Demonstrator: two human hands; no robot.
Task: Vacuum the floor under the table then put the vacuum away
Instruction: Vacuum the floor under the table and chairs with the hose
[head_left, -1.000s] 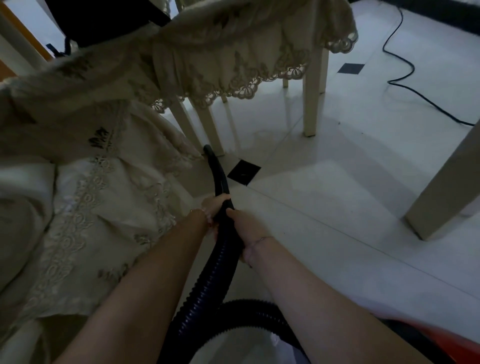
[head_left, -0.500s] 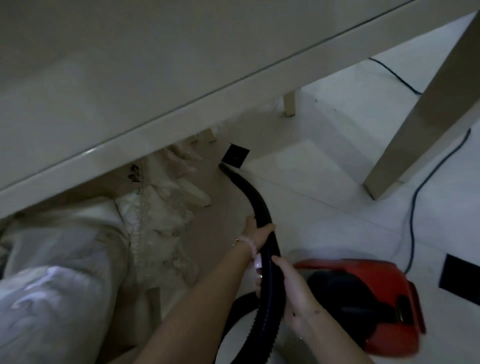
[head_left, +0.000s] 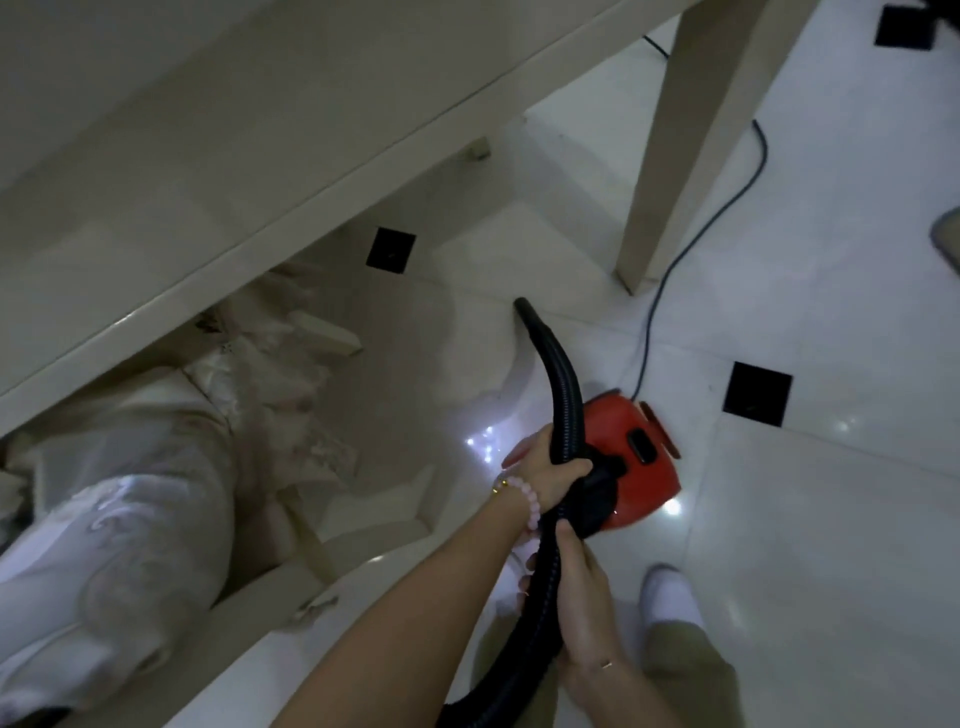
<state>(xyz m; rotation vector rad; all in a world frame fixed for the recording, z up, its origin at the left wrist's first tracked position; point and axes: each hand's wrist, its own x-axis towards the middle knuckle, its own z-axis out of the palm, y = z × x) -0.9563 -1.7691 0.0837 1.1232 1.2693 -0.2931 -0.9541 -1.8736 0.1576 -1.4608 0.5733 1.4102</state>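
A black vacuum hose (head_left: 557, 384) curves up from the bottom of the view, its open tip lifted above the white tiled floor (head_left: 810, 530) near a table leg. My left hand (head_left: 548, 470) grips the hose near its stiff front part. Lower down, my right hand (head_left: 582, 603) grips the ribbed part. The red vacuum body (head_left: 631, 457) sits on the floor just behind my hands. The cream table (head_left: 260, 130) fills the upper left, seen from below its edge.
A cream table leg (head_left: 691, 140) stands at upper right, with the vacuum's dark power cord (head_left: 691, 249) running past it. Lace-trimmed cloth (head_left: 156, 467) is draped at the left. Black inset tiles (head_left: 758, 394) dot the floor. My white-shod foot (head_left: 667, 592) is at lower right.
The view rose and swung right, away from under the table. The hose tip pulled back from the black tile near the chair legs toward the table leg. The red vacuum body now lies closer to my hands.
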